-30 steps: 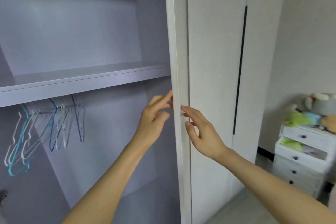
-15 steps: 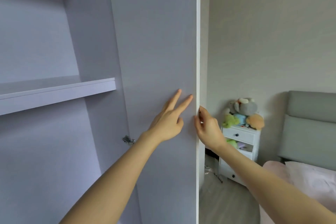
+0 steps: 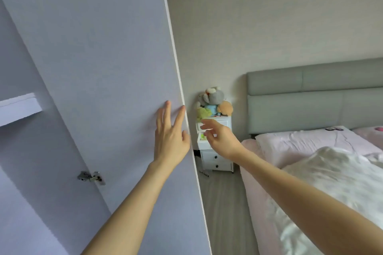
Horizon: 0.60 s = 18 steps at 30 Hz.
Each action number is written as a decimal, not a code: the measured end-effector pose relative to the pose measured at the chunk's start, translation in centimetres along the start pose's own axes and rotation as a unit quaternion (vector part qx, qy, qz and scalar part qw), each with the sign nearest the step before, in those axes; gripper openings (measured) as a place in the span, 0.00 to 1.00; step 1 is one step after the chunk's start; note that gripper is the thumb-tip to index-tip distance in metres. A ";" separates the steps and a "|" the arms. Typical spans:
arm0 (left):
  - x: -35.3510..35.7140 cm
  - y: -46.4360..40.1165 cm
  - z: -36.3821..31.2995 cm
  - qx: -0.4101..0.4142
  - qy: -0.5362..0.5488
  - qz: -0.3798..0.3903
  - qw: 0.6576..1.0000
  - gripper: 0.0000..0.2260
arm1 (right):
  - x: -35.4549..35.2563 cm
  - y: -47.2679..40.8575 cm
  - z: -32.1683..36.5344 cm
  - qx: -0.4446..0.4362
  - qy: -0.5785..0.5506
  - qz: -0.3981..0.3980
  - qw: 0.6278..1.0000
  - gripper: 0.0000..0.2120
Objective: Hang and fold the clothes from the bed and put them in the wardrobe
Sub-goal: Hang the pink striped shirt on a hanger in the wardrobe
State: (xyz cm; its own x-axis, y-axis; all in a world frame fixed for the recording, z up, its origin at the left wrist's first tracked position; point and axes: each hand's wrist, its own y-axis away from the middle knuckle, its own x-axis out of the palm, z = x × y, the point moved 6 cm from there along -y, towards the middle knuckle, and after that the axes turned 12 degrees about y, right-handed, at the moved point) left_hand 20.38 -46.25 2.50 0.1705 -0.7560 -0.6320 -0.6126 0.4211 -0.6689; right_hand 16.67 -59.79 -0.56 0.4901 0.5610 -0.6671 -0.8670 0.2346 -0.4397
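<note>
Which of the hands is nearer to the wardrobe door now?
Left. The left hand lies flat on the inner face of the wardrobe door, near its free edge. The right hand is just past that edge, open, not touching it.

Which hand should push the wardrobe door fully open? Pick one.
Left. The left hand already lies flat on the door near its edge; the right hand hangs clear of it, toward the bed.

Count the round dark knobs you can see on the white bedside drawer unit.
2: both on the white bedside drawer unit, the upper dark knob above the lower dark knob. The right hand may hide others higher up.
</note>
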 end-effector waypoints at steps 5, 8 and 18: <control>8.2 6.8 -4.2 0.084 0.101 0.102 0.986 0.24 | -0.9 10.8 -7.7 0.159 0.056 -0.019 0.985 0.16; 14.6 10.8 -6.9 0.050 0.148 0.238 0.959 0.22 | -1.6 18.8 -12.6 0.265 0.083 0.021 0.961 0.15; 30.5 27.6 -31.1 0.182 0.272 0.563 0.759 0.19 | -12.6 51.2 -22.7 0.601 0.102 -0.110 0.785 0.13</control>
State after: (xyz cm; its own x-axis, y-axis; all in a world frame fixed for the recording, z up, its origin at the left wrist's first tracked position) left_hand -15.33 -73.21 -23.10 -0.7070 0.1328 -0.6947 0.1374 0.9893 0.0492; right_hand -31.89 -72.86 -28.30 0.5374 0.2926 -0.7909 -0.1588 0.9562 0.2458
